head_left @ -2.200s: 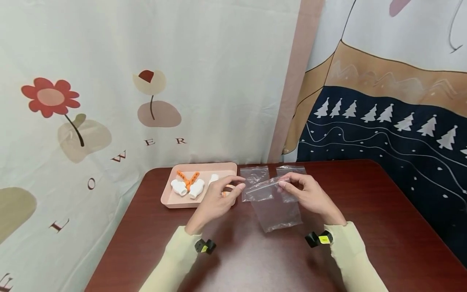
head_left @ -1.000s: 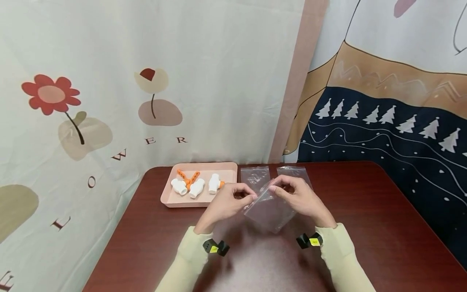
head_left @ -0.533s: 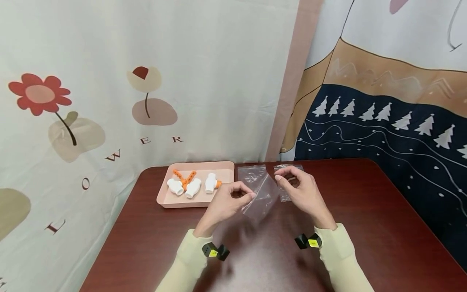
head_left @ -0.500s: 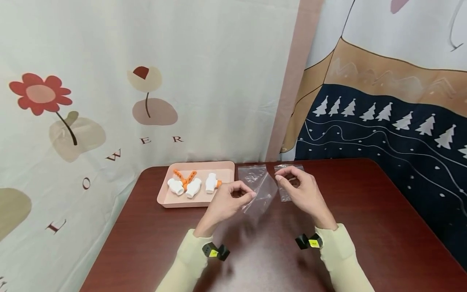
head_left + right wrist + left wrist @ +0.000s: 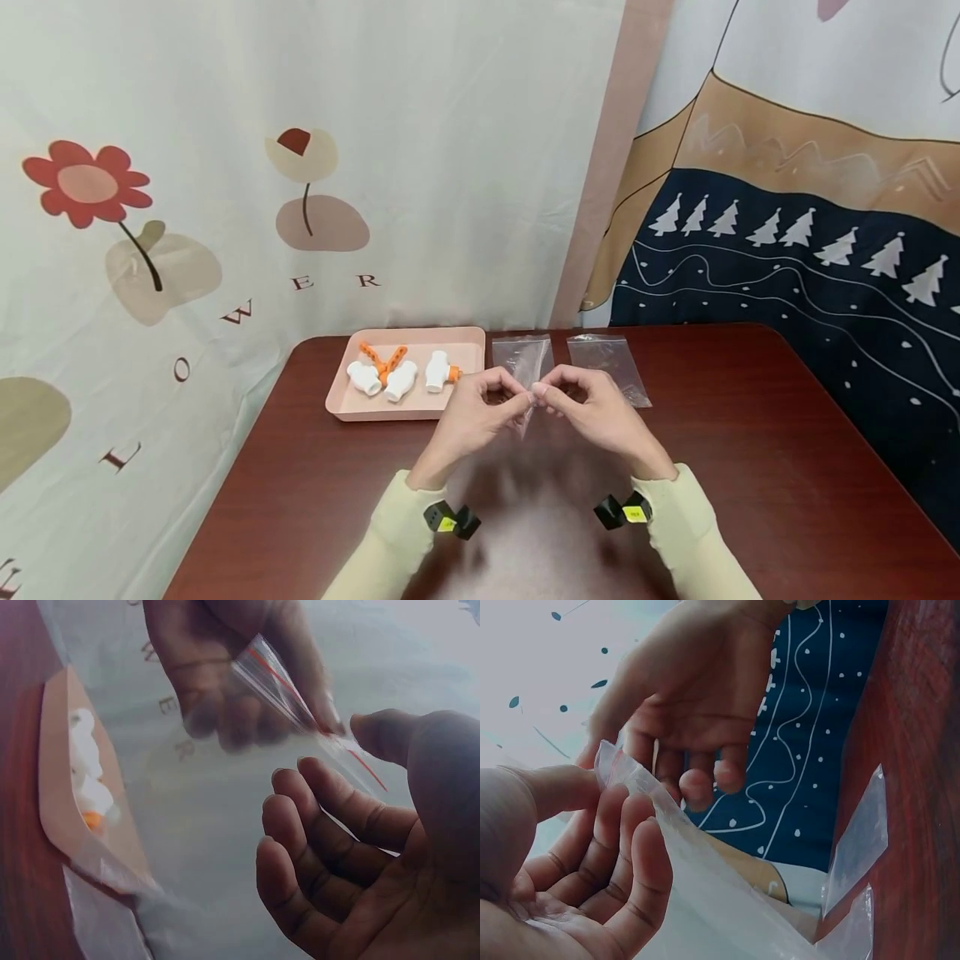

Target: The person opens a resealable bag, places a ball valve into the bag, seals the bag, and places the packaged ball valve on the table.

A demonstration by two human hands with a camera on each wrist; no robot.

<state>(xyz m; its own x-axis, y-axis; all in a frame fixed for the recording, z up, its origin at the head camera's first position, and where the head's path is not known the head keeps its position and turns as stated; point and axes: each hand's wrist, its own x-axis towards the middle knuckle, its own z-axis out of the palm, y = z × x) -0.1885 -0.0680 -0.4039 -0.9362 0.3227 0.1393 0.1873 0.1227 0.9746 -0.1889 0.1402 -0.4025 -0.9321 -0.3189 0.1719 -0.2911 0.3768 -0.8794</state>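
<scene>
In the head view my left hand (image 5: 480, 417) and right hand (image 5: 596, 417) meet at a clear zip bag (image 5: 522, 427). The left thumb and fingers pinch its top edge, where the right wrist view shows a red seal line on the bag (image 5: 277, 671). My right thumb and index finger are at the same edge, with the film between them; how firmly they pinch is hard to see. The bag hangs narrow and edge-on. Behind my hands, two more clear zip bags, one left (image 5: 513, 350) and one right (image 5: 611, 358), lie flat on the table.
A pink tray (image 5: 341, 408) at the back left holds several white plastic valves (image 5: 401, 381) with orange handles (image 5: 395, 358). The dark red-brown table (image 5: 525, 550) ends at a printed curtain (image 5: 450, 167) behind it.
My right hand let go of the bag about half a second ago, its fingertips apart from it. Now it has come back left to the bag's edge, beside the left fingertips. The bag has turned edge-on.
</scene>
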